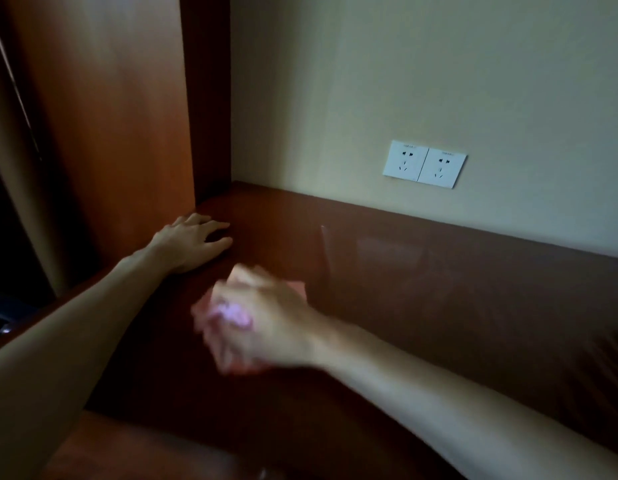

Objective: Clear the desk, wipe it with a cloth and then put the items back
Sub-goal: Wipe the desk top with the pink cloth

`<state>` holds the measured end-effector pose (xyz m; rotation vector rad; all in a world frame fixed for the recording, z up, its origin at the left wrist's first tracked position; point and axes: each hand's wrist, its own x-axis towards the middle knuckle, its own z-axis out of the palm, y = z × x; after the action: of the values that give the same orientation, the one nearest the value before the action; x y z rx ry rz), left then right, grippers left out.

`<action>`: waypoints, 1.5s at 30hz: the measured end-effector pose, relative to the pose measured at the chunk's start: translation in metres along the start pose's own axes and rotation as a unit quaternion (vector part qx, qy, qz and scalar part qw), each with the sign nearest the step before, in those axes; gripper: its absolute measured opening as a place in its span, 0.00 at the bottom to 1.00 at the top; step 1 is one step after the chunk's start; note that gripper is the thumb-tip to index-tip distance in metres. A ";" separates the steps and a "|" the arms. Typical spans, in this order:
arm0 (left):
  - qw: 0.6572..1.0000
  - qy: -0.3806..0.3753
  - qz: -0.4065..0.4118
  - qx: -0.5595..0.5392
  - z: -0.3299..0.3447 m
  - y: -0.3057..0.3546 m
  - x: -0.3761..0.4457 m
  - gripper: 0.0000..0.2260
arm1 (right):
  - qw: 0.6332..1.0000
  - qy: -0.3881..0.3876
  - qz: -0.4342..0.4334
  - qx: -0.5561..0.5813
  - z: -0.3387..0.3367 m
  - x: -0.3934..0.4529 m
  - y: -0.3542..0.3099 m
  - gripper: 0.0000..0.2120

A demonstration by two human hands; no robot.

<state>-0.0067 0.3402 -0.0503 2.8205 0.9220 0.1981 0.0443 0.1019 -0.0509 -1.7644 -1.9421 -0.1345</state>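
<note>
My left hand [193,242] lies flat on the brown desk [421,289] by the corner, fingers spread, holding nothing. My right hand [262,320] curls around a pink cloth [231,313] (all blurry) on the desk

A furnished bedroom or hotel-style room, dimly lit

A living space rather than a workplace is suggested by the fittings: a glossy reddish-brown wooden bench [421,289] is built against a plain cream-painted wall [404,81], and a tall panel of the same veneer [120,116] is set at its left end, as in fitted room furniture. A pair of white wall sockets [424,164] is mounted just above the bench's raised back edge. A heavy beige curtain [20,202] is seen hanging at the far left, beside the panel. Low, warm light is cast over everything, and no tools or office equipment are shown on the polished surface.
</note>
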 end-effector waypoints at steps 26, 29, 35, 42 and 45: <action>0.999 -0.030 -0.009 0.008 -0.003 0.004 -0.002 0.28 | 0.980 0.033 0.190 -0.057 -0.002 0.041 0.093 0.05; 1.000 -0.029 -0.002 0.002 -0.002 0.005 -0.002 0.28 | 0.973 0.042 0.220 -0.063 0.003 0.076 0.136 0.05; 0.999 -0.031 0.007 0.002 0.002 -0.002 0.004 0.30 | 0.954 0.058 0.281 -0.087 0.011 0.156 0.223 0.10; 1.000 -0.022 0.009 0.003 0.002 -0.004 0.006 0.30 | 0.948 0.038 0.297 -0.111 0.014 0.193 0.274 0.10; 1.000 -0.021 0.007 0.002 0.002 -0.005 0.004 0.30 | 0.957 0.032 0.274 -0.089 0.012 0.175 0.253 0.08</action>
<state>-0.0058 0.3461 -0.0531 2.8230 0.8956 0.1391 0.2777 0.3031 -0.0519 -2.3175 -1.3638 -0.1702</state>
